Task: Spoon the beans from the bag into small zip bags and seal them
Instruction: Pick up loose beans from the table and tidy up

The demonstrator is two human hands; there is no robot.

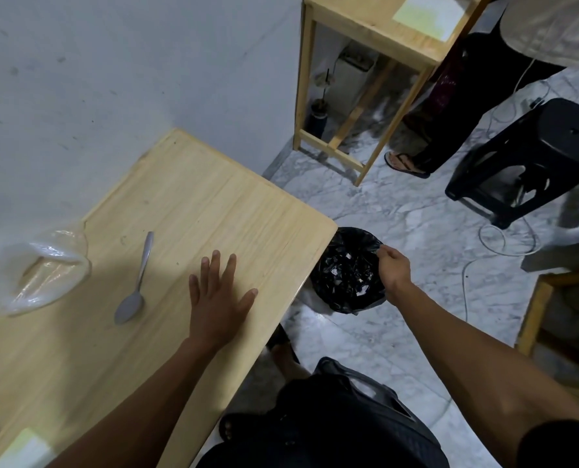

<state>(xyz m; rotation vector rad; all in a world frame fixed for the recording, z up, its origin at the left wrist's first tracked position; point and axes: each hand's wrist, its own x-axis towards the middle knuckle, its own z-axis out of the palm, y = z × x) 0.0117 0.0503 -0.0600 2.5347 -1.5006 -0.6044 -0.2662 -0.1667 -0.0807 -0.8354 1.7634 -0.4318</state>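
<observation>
A clear bag (41, 268), its contents hard to make out, lies beside a spoon (134, 285) on the table (213, 204), left hand (217, 298) flat there, right hand (394, 268) pinching a bin liner (345, 268) on the floor.

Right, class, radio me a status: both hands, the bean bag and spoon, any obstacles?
Left hand flat on table, empty. Right hand pinching rim of black bin bag beside the table. Spoon and clear bag lie untouched. Nothing blocking them.
</observation>
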